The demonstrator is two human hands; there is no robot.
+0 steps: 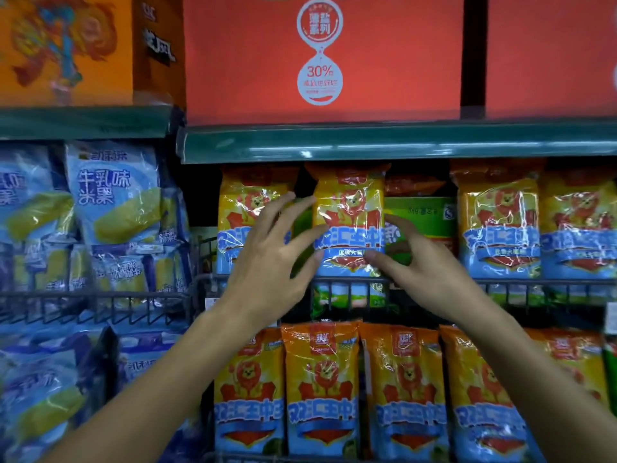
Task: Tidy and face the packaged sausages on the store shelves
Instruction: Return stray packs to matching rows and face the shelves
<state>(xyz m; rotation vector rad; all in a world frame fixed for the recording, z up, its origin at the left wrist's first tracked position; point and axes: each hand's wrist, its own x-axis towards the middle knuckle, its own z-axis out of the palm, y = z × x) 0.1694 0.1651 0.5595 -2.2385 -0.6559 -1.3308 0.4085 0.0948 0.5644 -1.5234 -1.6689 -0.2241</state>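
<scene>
An upright yellow, orange and blue sausage pack (350,208) stands in the middle of the upper wire-fronted shelf. My left hand (267,262) is spread with straight fingers, its fingertips at the pack's left edge. My right hand (420,265) grips the pack's right edge, with the thumb on the front and the fingers curled behind. Matching packs stand to its left (247,208) and right (497,222). A green pack (424,215) shows behind my right hand. A row of the same sausage packs (320,389) fills the shelf below.
A black wire rail (534,285) runs along the front of the upper shelf. Blue snack bags (113,195) fill the bay on the left. Red cartons (320,61) and an orange carton (66,48) sit above the green shelf edge (400,142).
</scene>
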